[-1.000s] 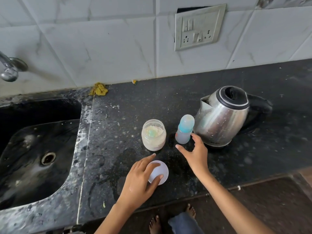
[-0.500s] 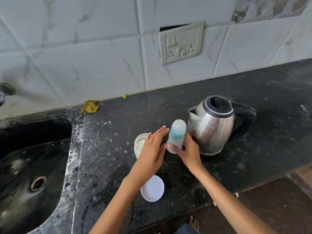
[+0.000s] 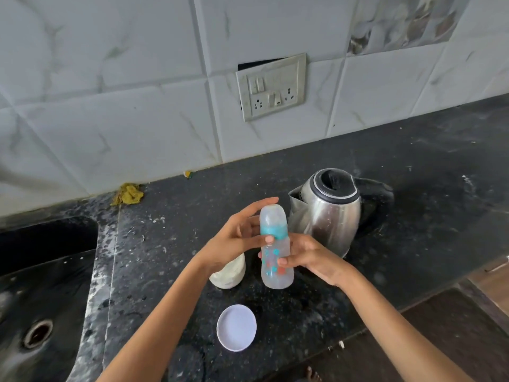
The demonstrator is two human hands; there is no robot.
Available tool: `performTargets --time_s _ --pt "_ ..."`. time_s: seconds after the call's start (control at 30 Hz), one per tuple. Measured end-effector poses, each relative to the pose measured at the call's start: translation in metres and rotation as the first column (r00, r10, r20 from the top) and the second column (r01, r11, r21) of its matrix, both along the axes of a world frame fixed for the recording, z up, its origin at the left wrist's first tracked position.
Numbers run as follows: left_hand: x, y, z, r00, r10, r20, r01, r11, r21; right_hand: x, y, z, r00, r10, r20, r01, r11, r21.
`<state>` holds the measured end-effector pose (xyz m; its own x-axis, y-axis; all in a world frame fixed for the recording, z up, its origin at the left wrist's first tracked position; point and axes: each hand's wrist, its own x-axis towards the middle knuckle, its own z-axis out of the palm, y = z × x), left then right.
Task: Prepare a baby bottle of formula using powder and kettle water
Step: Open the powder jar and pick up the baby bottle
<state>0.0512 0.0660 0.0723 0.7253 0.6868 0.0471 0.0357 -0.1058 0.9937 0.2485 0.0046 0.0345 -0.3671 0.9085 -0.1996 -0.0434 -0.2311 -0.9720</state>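
Nearest the viewer, a round white lid (image 3: 236, 327) lies flat on a black speckled stone countertop (image 3: 429, 172), close to its front edge. Two bare forearms reach in from below.

Just beyond the lid, both hands meet on a clear baby bottle (image 3: 275, 250) with a teal collar, a domed clear cap and small coloured prints on its body. It stands upright, though whether its base rests on the counter cannot be told. The right hand (image 3: 312, 257) wraps the lower body from the right, fingers curled behind it and the thumb pressed across the front. The left hand (image 3: 239, 235) is at the top: its thumb lies against the teal collar, and its fingers are spread loosely around the far side of the cap, only partly closed.

Under the left wrist, a glass jar of pale formula powder (image 3: 230, 272) stands just left of the bottle.

Behind the bottle, to the right, sits a stainless steel electric kettle (image 3: 329, 213) with a black lid.

To the far left is a dark sink (image 3: 41, 285). A yellow scrap (image 3: 129, 193) lies by the tiled wall, which carries a socket plate (image 3: 272, 87).
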Motion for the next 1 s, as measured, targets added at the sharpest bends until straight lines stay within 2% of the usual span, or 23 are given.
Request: performTargets --time_s 0.1,0.17,0.27,0.4,0.47,0.57,0.73,0.9,1.0 --pt "0.009 -0.005 -0.008 0.995 0.097 0.030 -0.098 0.995 0.038 -0.005 0.001 -0.005 0.991 -0.118 0.068 0.116 0.993 0.038" --pt "0.015 -0.009 -0.018 0.965 0.262 0.016 -0.260 0.942 0.211 -0.014 0.001 -0.011 0.936 -0.284 0.210 0.256 0.955 0.147" --pt "0.025 -0.021 -0.022 0.842 0.538 0.028 -0.513 0.785 0.348 -0.032 -0.001 -0.016 0.726 -0.559 0.401 0.446 0.826 0.344" --pt "0.029 -0.033 -0.027 0.728 0.684 0.030 -0.612 0.630 0.479 -0.050 -0.001 -0.027 0.500 -0.672 0.546 0.412 0.740 0.532" --pt "0.028 -0.036 -0.028 0.686 0.728 0.017 -0.630 0.581 0.516 -0.058 0.002 -0.034 0.460 -0.689 0.561 0.412 0.725 0.552" --pt "0.021 -0.038 -0.022 0.655 0.755 0.042 -0.667 0.550 0.503 -0.064 0.006 -0.050 0.473 -0.673 0.569 0.468 0.739 0.484" --pt "0.005 -0.050 -0.020 0.654 0.756 0.021 -0.681 0.576 0.452 -0.061 0.014 -0.074 0.566 -0.648 0.510 0.452 0.761 0.465" --pt "-0.007 -0.073 -0.029 0.728 0.686 -0.009 -0.579 0.622 0.527 -0.055 0.013 -0.083 0.662 -0.619 0.423 0.442 0.778 0.446" --pt "-0.011 -0.091 -0.041 0.791 0.610 -0.050 -0.480 0.669 0.568 -0.047 0.000 -0.085 0.678 -0.595 0.431 0.413 0.794 0.446"
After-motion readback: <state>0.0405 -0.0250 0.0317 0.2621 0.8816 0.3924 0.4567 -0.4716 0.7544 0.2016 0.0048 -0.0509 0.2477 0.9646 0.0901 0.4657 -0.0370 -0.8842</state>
